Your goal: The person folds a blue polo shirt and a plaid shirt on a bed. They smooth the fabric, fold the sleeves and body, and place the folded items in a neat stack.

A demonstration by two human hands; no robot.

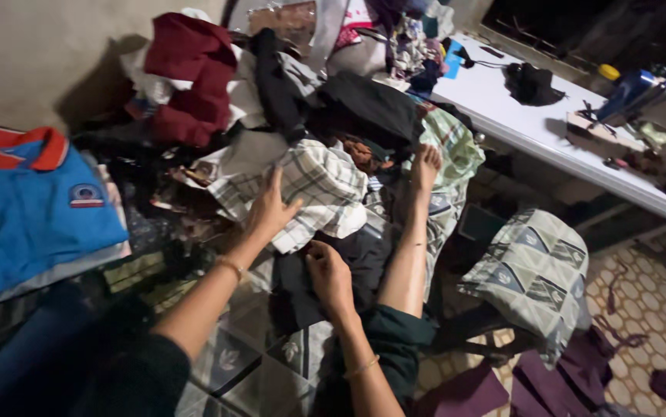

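The checked shirt [314, 193] is taken as landmark: a polo shirt [28, 205] is laid far left, a table [518, 116] right, piled clothes [217, 77] behind.

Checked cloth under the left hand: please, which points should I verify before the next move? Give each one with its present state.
1. Left hand rests open on the checked cloth: ok.
2. Right hand touches the dark garment: ok.
3. Right fingers closed on that garment: cannot tell.
4. Foot clear of the clothes pile: not ok, it lies against it.
5. Blue shirt apart from both hands: ok.
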